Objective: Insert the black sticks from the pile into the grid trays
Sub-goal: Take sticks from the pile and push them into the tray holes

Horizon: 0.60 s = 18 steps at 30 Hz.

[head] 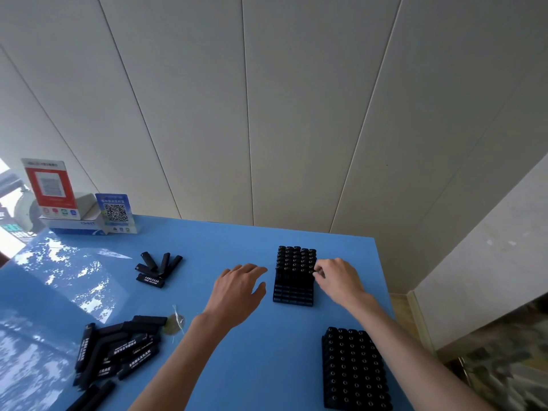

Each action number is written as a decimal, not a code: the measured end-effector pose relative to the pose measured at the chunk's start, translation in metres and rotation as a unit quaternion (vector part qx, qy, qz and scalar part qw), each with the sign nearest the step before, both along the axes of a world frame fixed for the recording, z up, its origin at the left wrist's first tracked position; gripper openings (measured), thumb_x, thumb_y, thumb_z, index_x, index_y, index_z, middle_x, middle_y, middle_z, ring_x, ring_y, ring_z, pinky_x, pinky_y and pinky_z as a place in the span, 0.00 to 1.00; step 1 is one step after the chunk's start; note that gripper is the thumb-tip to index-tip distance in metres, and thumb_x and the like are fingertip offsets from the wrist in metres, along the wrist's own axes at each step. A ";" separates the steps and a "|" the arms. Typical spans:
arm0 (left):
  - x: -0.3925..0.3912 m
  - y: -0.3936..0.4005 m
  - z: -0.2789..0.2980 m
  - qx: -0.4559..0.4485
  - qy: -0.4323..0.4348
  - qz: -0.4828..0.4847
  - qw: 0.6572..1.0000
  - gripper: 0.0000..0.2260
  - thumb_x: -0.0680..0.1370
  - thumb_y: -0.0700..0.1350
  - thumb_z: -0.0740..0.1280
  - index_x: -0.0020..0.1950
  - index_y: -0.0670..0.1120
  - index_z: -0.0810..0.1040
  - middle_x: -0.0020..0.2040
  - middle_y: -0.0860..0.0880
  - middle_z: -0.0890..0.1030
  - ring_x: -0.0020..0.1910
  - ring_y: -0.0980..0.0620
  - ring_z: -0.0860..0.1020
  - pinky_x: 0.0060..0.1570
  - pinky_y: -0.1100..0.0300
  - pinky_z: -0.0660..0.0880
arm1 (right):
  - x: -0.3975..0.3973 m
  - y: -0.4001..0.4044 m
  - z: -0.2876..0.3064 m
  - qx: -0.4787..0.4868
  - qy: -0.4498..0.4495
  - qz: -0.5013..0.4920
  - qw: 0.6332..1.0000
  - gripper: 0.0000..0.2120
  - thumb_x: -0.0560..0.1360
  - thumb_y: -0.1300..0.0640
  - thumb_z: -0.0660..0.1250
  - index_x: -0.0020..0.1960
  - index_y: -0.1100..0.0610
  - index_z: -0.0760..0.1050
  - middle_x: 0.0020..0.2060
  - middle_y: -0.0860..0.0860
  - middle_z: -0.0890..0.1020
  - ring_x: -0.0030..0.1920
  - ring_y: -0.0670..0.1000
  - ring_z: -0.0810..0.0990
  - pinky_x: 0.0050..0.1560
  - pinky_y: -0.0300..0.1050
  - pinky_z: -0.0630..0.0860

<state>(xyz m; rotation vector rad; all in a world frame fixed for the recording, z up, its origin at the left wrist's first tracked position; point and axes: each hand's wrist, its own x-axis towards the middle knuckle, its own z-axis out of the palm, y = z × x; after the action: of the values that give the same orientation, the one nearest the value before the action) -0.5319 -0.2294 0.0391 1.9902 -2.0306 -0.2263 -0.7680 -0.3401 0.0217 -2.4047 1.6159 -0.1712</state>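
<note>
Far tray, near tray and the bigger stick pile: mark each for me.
Far tray [293,295]: head view, on its empty front rows.
Near tray [353,372]: head view, on the tops of its loaded sticks.
Bigger stick pile [118,351]: head view, on the heap's middle.

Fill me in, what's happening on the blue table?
A person is loading black sticks into grid trays. The right hand is at the right edge of the far tray, whose back rows are filled and front rows empty. The left hand hovers open beside it. The near tray looks full. Loose sticks lie in a near pile and a smaller far pile.
</note>
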 end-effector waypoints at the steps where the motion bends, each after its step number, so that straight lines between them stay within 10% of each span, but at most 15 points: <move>1: -0.001 0.002 0.002 -0.003 0.000 0.007 1.000 0.18 0.84 0.53 0.60 0.73 0.53 0.74 0.68 0.56 0.78 0.64 0.52 0.77 0.61 0.57 0.69 | 0.001 0.003 0.004 -0.008 -0.005 0.008 1.000 0.06 0.80 0.55 0.65 0.51 0.54 0.81 0.43 0.50 0.85 0.45 0.53 0.82 0.45 0.48 0.79; 18: -0.006 0.092 0.038 -0.038 0.003 0.149 0.988 0.14 0.83 0.53 0.62 0.67 0.56 0.78 0.63 0.58 0.80 0.61 0.54 0.77 0.60 0.57 0.71 | 0.045 0.084 0.051 -0.014 -0.136 0.184 0.973 0.12 0.82 0.49 0.62 0.61 0.51 0.79 0.57 0.45 0.81 0.57 0.47 0.79 0.53 0.41 0.74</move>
<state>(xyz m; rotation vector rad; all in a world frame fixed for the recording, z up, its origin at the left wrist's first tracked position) -0.5378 -0.1369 0.0768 2.2058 -1.6807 -0.0903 -0.7225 -0.2562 0.0726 -2.5178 1.0389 -0.4342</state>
